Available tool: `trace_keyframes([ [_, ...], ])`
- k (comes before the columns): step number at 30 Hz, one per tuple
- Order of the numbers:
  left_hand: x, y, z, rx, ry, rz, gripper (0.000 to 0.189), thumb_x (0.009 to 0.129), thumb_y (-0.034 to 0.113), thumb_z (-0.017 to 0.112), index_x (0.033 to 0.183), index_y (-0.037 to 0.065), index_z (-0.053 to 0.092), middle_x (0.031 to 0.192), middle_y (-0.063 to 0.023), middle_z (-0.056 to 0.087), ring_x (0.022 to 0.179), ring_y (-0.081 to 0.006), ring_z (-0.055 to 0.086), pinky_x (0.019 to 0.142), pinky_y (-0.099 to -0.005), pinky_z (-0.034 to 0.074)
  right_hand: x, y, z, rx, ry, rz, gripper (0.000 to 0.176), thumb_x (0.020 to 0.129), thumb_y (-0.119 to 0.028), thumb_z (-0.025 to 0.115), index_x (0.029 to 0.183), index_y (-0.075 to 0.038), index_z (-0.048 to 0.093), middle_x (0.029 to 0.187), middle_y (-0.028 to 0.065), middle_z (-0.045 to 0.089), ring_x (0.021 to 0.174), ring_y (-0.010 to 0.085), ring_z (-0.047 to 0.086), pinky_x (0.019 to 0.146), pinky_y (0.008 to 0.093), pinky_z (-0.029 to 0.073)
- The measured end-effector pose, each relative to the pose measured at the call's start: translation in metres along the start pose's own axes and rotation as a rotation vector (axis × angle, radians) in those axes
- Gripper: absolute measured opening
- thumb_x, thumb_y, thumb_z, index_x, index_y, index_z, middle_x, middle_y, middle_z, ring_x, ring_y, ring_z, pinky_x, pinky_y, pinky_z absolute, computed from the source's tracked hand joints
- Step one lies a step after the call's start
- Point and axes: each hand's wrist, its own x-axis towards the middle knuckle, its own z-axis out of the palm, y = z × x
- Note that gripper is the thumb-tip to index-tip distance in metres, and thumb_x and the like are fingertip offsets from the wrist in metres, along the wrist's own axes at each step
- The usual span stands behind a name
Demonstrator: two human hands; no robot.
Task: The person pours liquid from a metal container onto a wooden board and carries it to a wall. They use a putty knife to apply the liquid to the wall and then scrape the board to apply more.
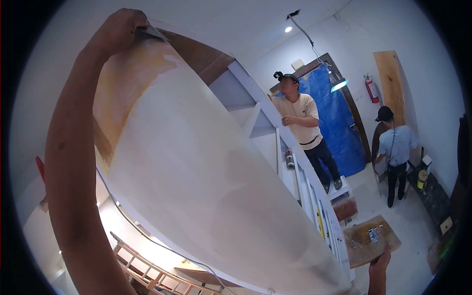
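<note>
My left hand (123,30) is raised at the top left, its fingers closed on a thin flat scraper blade (153,33) that lies against the top end of a large curved white panel (196,142). Yellowish-brown filler patches (129,105) cover the panel's upper left part. Low on the right, my right hand (380,263) grips the near edge of a brown board (356,236), with small silvery bits (374,235) and smears on its surface.
A person in a cream shirt (302,115) stands on a step stool (341,187) behind the panel. Another person (396,145) faces away at right. A wooden ladder (152,275) is at lower left; a lamp (339,85) hangs by the blue-covered door (327,123).
</note>
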Motion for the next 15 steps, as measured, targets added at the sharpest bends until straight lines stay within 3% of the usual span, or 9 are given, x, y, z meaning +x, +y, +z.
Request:
trace_keyframes([
  [7, 0.008, -0.011, 0.001, 0.009, -0.062, -0.057, 0.029, 0.071, -0.006, 0.059, 0.096, -0.004, 0.073, 0.102, -0.0209, 0.071, 0.098, -0.0392, 0.066, 0.09, -0.041, 0.052, 0.006, -0.001, 0.003, -0.01, -0.094, 0.008, 0.066, 0.102, -0.049, 0.053, 0.144, 0.001, 0.043, 0.135, 0.015, 0.056, 0.123, 0.0284, 0.058, 0.104, 0.0425, 0.049],
  [10, 0.007, -0.011, -0.008, 0.014, -0.055, -0.035, 0.024, 0.072, -0.003, 0.061, 0.093, -0.004, 0.073, 0.099, -0.0202, 0.071, 0.096, -0.0388, 0.066, 0.089, -0.042, 0.052, 0.012, 0.002, -0.006, -0.014, -0.009, 0.065, 0.059, 0.104, -0.046, 0.048, 0.145, -0.003, 0.044, 0.139, 0.0133, 0.056, 0.126, 0.0297, 0.057, 0.106, 0.0444, 0.048],
  [13, -0.006, 0.009, -0.025, 0.139, -0.038, -0.022, 0.022, 0.071, -0.007, 0.06, 0.09, -0.005, 0.072, 0.094, -0.0202, 0.07, 0.095, -0.038, 0.065, 0.086, -0.0414, 0.052, 0.008, -0.001, -0.007, -0.046, -0.15, 0.043, 0.06, 0.104, -0.046, 0.049, 0.146, -0.003, 0.043, 0.14, 0.0135, 0.055, 0.128, 0.03, 0.056, 0.107, 0.045, 0.047],
  [15, -0.01, -0.009, -0.033, 0.069, -0.066, -0.008, 0.024, 0.07, -0.011, 0.058, 0.089, -0.006, 0.071, 0.093, -0.0207, 0.069, 0.095, -0.0378, 0.065, 0.084, -0.0405, 0.053, 0.006, -0.005, -0.003, -0.035, -0.096, 0.058, 0.062, 0.103, -0.046, 0.051, 0.145, -0.001, 0.043, 0.137, 0.014, 0.056, 0.124, 0.029, 0.057, 0.105, 0.0434, 0.048],
])
